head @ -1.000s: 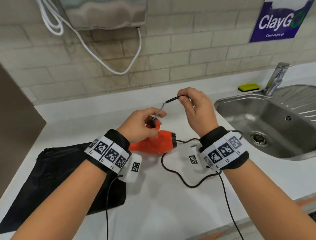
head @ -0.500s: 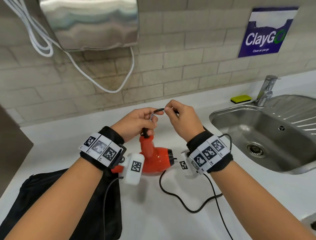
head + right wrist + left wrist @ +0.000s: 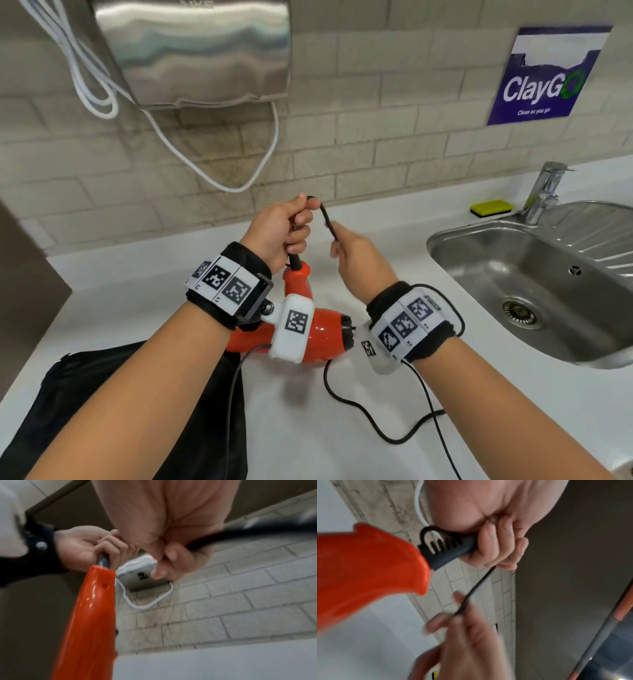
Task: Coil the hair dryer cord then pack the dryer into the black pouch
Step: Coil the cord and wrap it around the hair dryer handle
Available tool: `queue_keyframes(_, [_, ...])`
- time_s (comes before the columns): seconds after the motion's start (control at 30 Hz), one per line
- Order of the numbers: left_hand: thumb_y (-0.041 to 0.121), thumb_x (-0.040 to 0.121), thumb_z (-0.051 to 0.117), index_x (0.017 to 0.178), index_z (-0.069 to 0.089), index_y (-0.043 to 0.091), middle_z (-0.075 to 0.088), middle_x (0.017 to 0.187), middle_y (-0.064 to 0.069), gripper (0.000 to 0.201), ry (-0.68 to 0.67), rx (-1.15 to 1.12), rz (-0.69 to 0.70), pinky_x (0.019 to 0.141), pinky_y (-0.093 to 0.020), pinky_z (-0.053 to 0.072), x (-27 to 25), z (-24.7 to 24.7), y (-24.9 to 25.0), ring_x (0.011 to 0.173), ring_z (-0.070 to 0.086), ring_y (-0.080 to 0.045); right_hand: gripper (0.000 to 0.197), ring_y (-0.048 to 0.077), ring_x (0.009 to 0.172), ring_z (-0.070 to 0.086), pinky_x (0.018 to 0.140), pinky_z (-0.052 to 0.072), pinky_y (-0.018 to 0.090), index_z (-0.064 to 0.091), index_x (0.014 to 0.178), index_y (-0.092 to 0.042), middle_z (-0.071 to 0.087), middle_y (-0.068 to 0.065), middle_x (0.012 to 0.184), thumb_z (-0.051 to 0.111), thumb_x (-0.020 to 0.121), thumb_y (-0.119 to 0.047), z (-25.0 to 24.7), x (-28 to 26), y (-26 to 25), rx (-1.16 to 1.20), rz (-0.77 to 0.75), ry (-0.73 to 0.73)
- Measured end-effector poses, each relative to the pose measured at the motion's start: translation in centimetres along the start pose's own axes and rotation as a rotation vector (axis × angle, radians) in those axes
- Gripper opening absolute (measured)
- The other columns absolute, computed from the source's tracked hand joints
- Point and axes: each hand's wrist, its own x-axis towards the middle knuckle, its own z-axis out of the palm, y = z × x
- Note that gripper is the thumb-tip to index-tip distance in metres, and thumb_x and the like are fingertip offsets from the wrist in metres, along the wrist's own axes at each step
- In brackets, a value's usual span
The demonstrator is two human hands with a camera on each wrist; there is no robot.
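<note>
Hair dryer [image 3: 318, 334] now upright on bench [image 3: 359, 455] beside black pouch [image 3: 113, 404], handle raised vs 1 s ago; cord [image 3: 327, 219] pinched by left hand [image 3: 279, 228] & right hand [image 3: 356, 255] fingers, first loop forming, coiling barely begun.

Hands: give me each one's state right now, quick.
Left hand: closed, gripping the black strain-relief at the end of the orange hair dryer's handle.
Right hand: closed, pinching the black cord.
</note>
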Motion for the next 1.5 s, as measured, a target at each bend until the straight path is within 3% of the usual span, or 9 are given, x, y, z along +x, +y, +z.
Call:
queue_keyframes(0.23, [0.02,0.1,0.029,0.088,0.057,0.009,0.06,0.052,0.011,0.032,0.135,-0.144,0.112,0.033,-0.012,0.02,1.1,-0.8,-0.6,0.032,0.029,-0.003,0.063,0.03,0.082,0.06,0.063,0.039,0.033,0.005,0.146,-0.016,0.061,0.011,0.107,0.037,0.091,-0.007,2.7,-4.4,2.0,-0.339,0.015,-0.328])
queue_keyframes(0.43, [0.019,0.102,0.023,0.09,0.055,0.01,0.066,0.079,-0.001,0.036,0.189,-0.207,0.204,0.057,-0.023,0.056,1.6,-0.8,-1.2,0.055,0.062,-0.004,0.031,0.032,0.074,0.063,0.056,0.035,0.03,0.039,0.126,-0.015,0.067,0.009,0.087,0.039,0.096,-0.025,1.0,-5.5,1.5,-0.497,-0.195,-0.285])
queue_keyframes(0.6, [0.026,0.101,0.02,0.111,0.051,0.011,0.064,0.102,0.0,0.036,0.034,0.095,0.227,0.068,-0.028,0.056,1.3,-0.3,-1.4,0.075,0.069,-0.012,0.028,0.02,0.035,0.052,0.034,0.03,0.018,0.06,0.101,-0.031,0.058,-0.005,0.054,0.064,0.074,-0.024,0.0,-4.4,0.2,-0.572,-0.448,0.053])
queue_keyframes(0.8, [0.053,0.094,0.01,0.088,0.061,0.017,0.067,0.058,0.004,0.063,-0.158,0.355,0.172,0.039,-0.02,0.041,-0.3,0.8,-0.8,0.041,0.057,-0.008,0.028,0.026,0.058,0.066,0.046,0.047,0.03,0.058,0.109,-0.019,0.071,0.001,0.084,0.049,0.086,-0.032,-3.2,-1.2,-3.6,-0.236,-0.313,0.42])
queue_keyframes(0.9, [0.056,0.091,0.02,0.068,0.06,0.016,0.057,0.05,-0.001,0.062,-0.23,0.418,0.214,0.034,-0.017,0.025,-0.8,1.1,-1.0,0.027,0.036,-0.008,0.027,0.024,0.079,0.063,0.064,0.046,0.032,0.055,0.112,-0.017,0.068,0.003,0.094,0.054,0.089,-0.031,-4.4,0.7,-3.9,-0.083,-0.12,0.312])
queue_keyframes(1.03, [0.038,0.099,0.023,0.069,0.058,0.005,0.043,0.036,0.004,0.056,-0.17,0.33,0.132,0.033,-0.013,0.019,-0.3,0.5,-0.9,0.025,0.023,-0.004,0.02,0.013,0.06,0.057,0.06,0.044,0.027,0.061,0.076,-0.017,0.064,0.002,0.066,0.055,0.088,-0.031,-4.4,1.8,-3.0,0.242,0.0,0.133])
queue_keyframes(1.23, [0.021,0.098,0.035,0.076,0.062,0.002,0.05,0.045,0.007,0.04,-0.16,0.243,0.091,0.032,-0.013,0.02,0.1,-0.4,-0.5,0.028,0.025,-0.002,0.019,-0.003,0.059,0.055,0.055,0.038,0.004,0.06,0.073,-0.015,0.06,-0.009,0.06,0.052,0.09,-0.02,-4.1,1.4,-1.7,0.291,-0.022,0.155])
queue_keyframes(1.4, [0.027,0.098,0.027,0.076,0.058,0.006,0.042,0.037,0.006,0.044,-0.268,0.252,-0.005,0.031,-0.014,0.018,0.2,-0.2,-0.1,0.025,0.019,-0.002,0.019,0.015,0.067,0.062,0.061,0.045,0.021,0.058,0.071,-0.018,0.06,-0.005,0.058,0.054,0.088,-0.02,-3.8,1.5,-1.5,0.298,-0.028,0.224])
queue_keyframes(1.5, [0.028,0.098,0.027,0.074,0.056,0.007,0.035,0.034,0.008,0.044,-0.296,0.248,-0.014,0.03,-0.014,0.018,0.3,-0.4,-0.1,0.024,0.02,-0.002,0.019,0.003,0.065,0.058,0.064,0.044,0.015,0.059,0.073,-0.017,0.061,-0.005,0.063,0.051,0.09,-0.017,-3.4,1.4,-1.5,0.311,-0.072,0.262])
